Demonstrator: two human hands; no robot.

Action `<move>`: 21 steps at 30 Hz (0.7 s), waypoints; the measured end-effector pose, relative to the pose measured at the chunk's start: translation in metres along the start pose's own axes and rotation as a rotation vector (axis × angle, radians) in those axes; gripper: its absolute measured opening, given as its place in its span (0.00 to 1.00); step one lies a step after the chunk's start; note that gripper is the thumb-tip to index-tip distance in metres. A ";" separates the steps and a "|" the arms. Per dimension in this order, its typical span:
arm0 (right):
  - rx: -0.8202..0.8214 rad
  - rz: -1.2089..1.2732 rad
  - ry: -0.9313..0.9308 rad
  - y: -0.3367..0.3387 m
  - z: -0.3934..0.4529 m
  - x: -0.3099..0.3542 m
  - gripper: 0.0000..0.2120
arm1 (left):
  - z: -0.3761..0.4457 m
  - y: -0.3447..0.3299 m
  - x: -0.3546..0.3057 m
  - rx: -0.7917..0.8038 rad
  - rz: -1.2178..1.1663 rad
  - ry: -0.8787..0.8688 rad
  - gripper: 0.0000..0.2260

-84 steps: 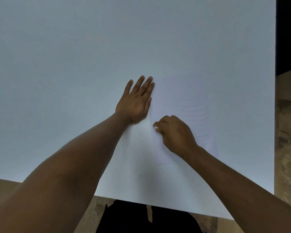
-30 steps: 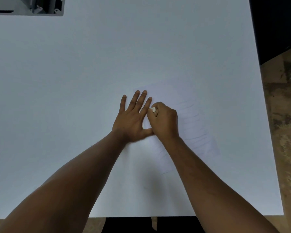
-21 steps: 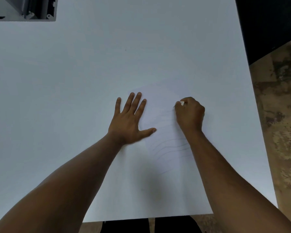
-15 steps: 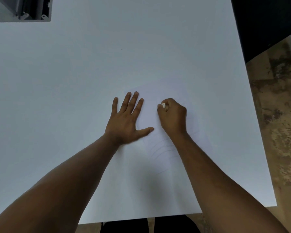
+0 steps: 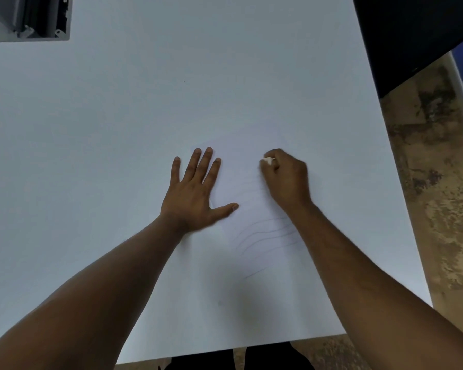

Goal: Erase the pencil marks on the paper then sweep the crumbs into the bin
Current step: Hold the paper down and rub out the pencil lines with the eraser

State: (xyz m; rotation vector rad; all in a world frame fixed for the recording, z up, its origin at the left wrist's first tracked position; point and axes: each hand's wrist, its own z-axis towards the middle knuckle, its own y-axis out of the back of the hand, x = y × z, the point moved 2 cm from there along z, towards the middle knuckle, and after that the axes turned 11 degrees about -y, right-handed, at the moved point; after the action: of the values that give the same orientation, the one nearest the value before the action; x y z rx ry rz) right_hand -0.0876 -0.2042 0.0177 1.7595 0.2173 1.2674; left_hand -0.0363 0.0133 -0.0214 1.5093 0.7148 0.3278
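The eraser (image 5: 268, 160) is mostly buried in the right hand (image 5: 286, 180) — only a white tip shows. The paper's (image 5: 245, 166) edges barely show, and the grey bin (image 5: 27, 18) is cropped at the corner.

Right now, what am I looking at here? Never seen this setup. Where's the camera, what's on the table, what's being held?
There is no robot: a person works with two bare hands. The single view comes from a wide-angle camera worn on the head, looking forward and down, so both forearms reach in from the bottom edge. The left hand lies flat with fingers spread, on the left edge of a sheet of paper on a white table. The right hand is closed around a small white eraser, whose tip shows at the fingers, over the sheet. Faint wavy pencil marks remain lower on the sheet. A grey box-like object sits at the table's far left corner; I cannot tell what it is.
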 end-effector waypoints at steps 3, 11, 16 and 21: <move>0.094 -0.106 0.181 -0.021 -0.017 0.016 0.05 | 0.000 -0.001 0.000 -0.005 0.005 -0.008 0.47; -0.088 -0.265 0.074 0.024 0.034 -0.034 0.04 | -0.001 0.002 -0.002 0.005 -0.021 0.003 0.47; -0.044 -0.158 0.096 0.016 0.022 -0.021 0.07 | 0.000 0.001 -0.001 0.013 -0.014 0.004 0.47; 0.127 -0.127 0.330 -0.032 -0.022 0.025 0.08 | -0.001 -0.001 0.000 0.021 0.011 -0.008 0.50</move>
State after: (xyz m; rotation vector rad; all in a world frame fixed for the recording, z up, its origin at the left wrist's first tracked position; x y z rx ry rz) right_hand -0.0836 -0.1589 0.0109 1.6042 0.6003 1.4717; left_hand -0.0372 0.0134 -0.0221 1.5336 0.7059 0.3233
